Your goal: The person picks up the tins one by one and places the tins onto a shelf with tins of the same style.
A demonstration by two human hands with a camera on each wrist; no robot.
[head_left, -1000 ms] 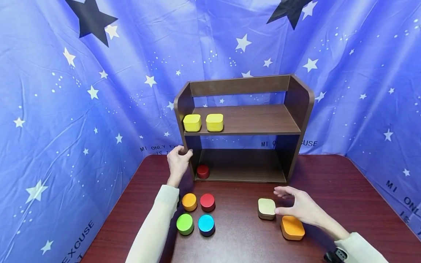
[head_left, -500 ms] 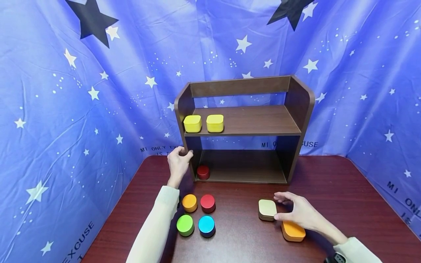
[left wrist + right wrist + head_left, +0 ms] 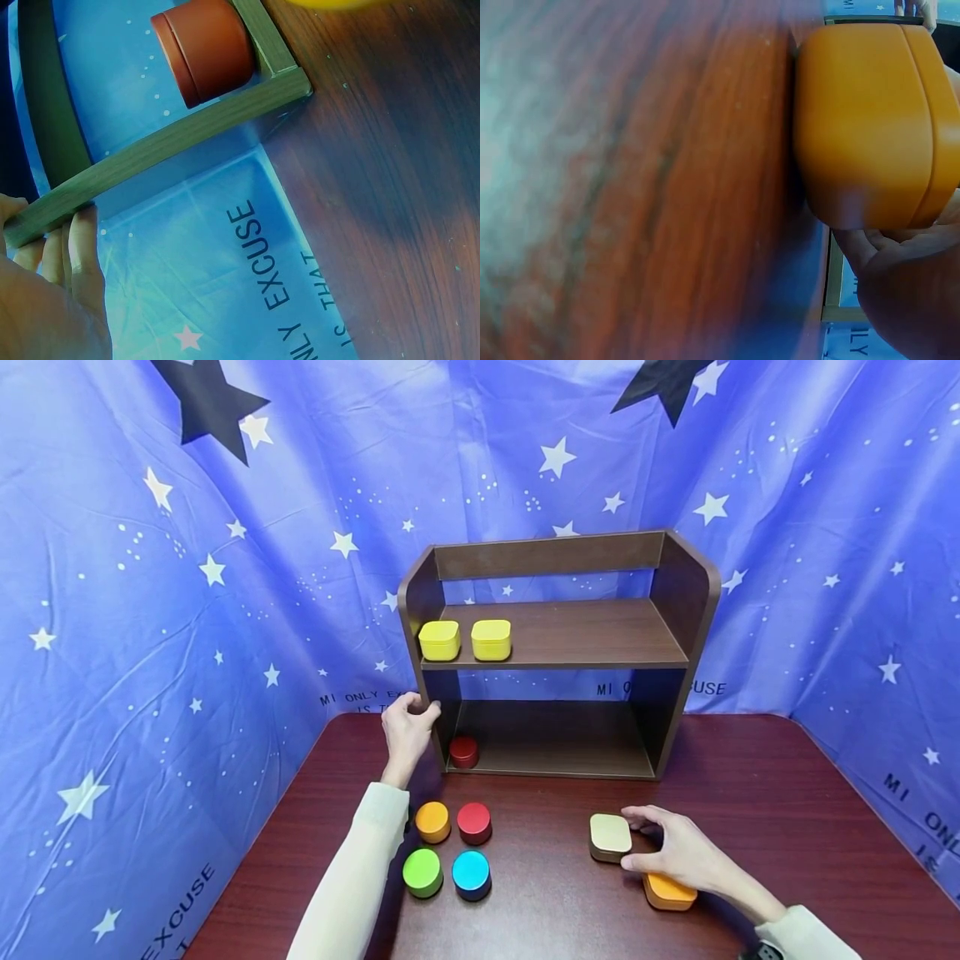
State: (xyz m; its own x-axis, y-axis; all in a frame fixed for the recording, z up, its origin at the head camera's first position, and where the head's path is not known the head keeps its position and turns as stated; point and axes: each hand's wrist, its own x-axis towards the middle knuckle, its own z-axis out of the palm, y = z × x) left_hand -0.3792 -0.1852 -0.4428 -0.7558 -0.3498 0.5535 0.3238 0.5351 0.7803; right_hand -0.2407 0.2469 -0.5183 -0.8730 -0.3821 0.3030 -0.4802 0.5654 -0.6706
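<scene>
My left hand grips the front edge of the left side panel of a brown two-tier shelf; the left wrist view shows its fingers against the panel's outer face. Over the table, my right hand reaches to a cream square tin, thumb by the near right corner and fingers by the far one, spread apart. Firm contact cannot be told. Below that hand sits an orange square tin, partly covered; in the right wrist view this orange tin hides the cream one.
Two yellow square tins stand on the upper shelf's left. A dark red round tin is at the lower shelf's left. On the table are round tins: orange, red, green and blue. A starry curtain surrounds the table.
My right hand has come down and slightly toward me, its thumb and fingers now beside the cream tin's right corners. My left hand, the shelf and the tins stay in place.
</scene>
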